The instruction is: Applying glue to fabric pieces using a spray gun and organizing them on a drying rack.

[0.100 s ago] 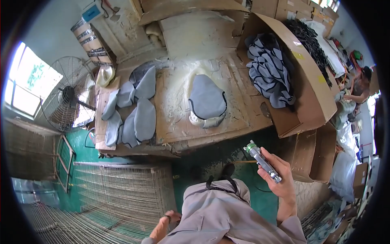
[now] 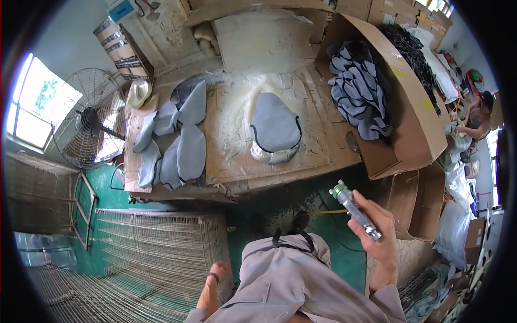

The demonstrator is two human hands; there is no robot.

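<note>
My right hand (image 2: pixel 375 229) is closed around a silver metal spray gun (image 2: pixel 355 211) with a green ring near its head, held in front of the bench's near edge. Low by my left side is my left hand (image 2: pixel 219 270), away from the bench; its fingers are blurred. A grey fabric piece with black edging (image 2: pixel 276 124) lies on top of a whitish piece, mid-bench, on cardboard (image 2: pixel 226 156) crusted with pale residue. Several similar grey pieces (image 2: pixel 191 153) are spread on the bench's left part.
On the right, a big open carton (image 2: pixel 414 97) holds a heap of grey black-edged pieces (image 2: pixel 360 91). A fan (image 2: pixel 89 121) stands at left. Wire racks (image 2: pixel 156 247) rise at lower left. Another cardboard box (image 2: pixel 425 204) sits below the carton. A co-worker (image 2: pixel 478 116) is at far right.
My left hand has moved up and slightly left. My right hand, still holding the spray gun, has shifted a little right. The view has tilted slightly; the fabric pieces keep their arrangement.
</note>
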